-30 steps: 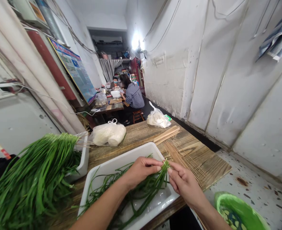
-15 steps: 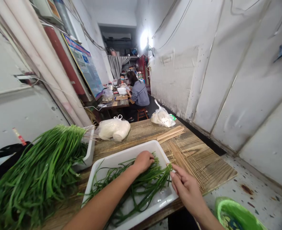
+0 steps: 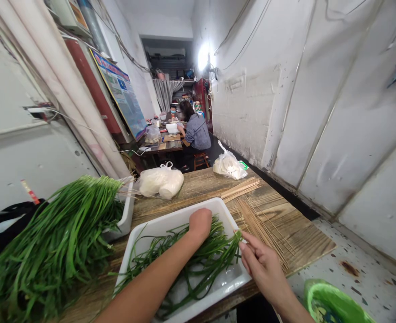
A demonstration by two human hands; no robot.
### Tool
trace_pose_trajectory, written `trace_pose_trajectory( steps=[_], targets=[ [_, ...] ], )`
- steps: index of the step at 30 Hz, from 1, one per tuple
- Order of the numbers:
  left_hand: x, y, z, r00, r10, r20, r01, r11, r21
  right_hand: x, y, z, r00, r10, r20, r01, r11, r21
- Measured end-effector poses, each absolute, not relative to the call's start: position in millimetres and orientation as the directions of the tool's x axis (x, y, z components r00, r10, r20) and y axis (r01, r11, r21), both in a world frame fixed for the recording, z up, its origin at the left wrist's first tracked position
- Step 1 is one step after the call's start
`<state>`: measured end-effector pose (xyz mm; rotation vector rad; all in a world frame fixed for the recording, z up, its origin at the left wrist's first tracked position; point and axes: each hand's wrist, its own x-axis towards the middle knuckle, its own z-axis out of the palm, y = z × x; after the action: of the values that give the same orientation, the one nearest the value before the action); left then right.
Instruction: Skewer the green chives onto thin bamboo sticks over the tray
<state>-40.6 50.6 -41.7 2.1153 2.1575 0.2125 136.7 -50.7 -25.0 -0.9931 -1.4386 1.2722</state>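
Note:
A white tray (image 3: 167,224) on the wooden table (image 3: 295,242) holds loose green chives (image 3: 201,264). My left hand (image 3: 200,222) reaches down into the chives with its fingers curled under and hidden. My right hand (image 3: 261,264) pinches the cut ends of a small chive bunch (image 3: 233,242) at the tray's right edge, together with what looks like a thin bamboo skewer.
A big heap of chives (image 3: 53,242) lies over a white tub (image 3: 125,215) at left. Bamboo skewers (image 3: 255,215) are spread on the table at right. Two white plastic bags (image 3: 160,181) sit at the far edge. A green basket (image 3: 332,305) is on the floor. A person sits at a far table (image 3: 195,132).
My left hand let go of the bunch's tip and dipped down into the chives in the tray. My right hand kept its pinch and sank slightly. The camera shifted a little.

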Motion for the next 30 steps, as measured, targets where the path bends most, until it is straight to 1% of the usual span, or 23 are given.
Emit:
trace_pose_trajectory(
  steps=[2,3,4,5,7,8,10,12,15,22,30],
  targets=[
    [-42,46,-35,0.012,0.997,0.076,0.976,-0.028,0.216,137,-50,-24,-0.238,0.963,0.125,-0.009,0.126,-0.992],
    [-44,43,-31,0.032,0.994,0.109,0.958,-0.061,0.28,137,-49,-24,-0.24,0.963,0.124,-0.009,0.125,-0.992],
    [-45,40,-28,0.046,0.99,0.135,0.92,-0.094,0.379,137,-49,-23,-0.242,0.962,0.124,-0.009,0.126,-0.992],
    [-46,36,-24,0.056,0.987,0.147,0.855,-0.124,0.503,136,-49,-23,-0.245,0.961,0.127,-0.011,0.128,-0.992],
    [-47,29,-17,0.05,0.991,0.123,0.647,-0.126,0.752,136,-48,-21,-0.253,0.958,0.131,-0.016,0.132,-0.991],
    [-47,25,-14,0.039,0.995,0.093,0.54,-0.099,0.836,136,-48,-20,-0.257,0.958,0.13,-0.019,0.129,-0.991],
    [-44,18,-8,-0.005,0.999,0.052,0.369,-0.046,0.928,135,-48,-18,-0.262,0.957,0.126,-0.03,0.123,-0.992],
    [-41,12,-2,-0.057,0.997,0.046,0.271,-0.029,0.962,134,-49,-17,-0.262,0.957,0.125,-0.044,0.117,-0.992],
    [-36,7,5,-0.097,0.993,0.06,0.218,-0.038,0.975,132,-49,-18,-0.263,0.956,0.129,-0.059,0.117,-0.991],
    [-33,4,7,-0.075,0.995,0.066,0.188,-0.051,0.981,133,-49,-21,-0.276,0.953,0.125,-0.084,0.105,-0.991],
    [-33,4,7,-0.109,0.991,0.073,0.162,-0.055,0.985,133,-49,-22,-0.284,0.95,0.126,-0.09,0.105,-0.99]
  ],
)
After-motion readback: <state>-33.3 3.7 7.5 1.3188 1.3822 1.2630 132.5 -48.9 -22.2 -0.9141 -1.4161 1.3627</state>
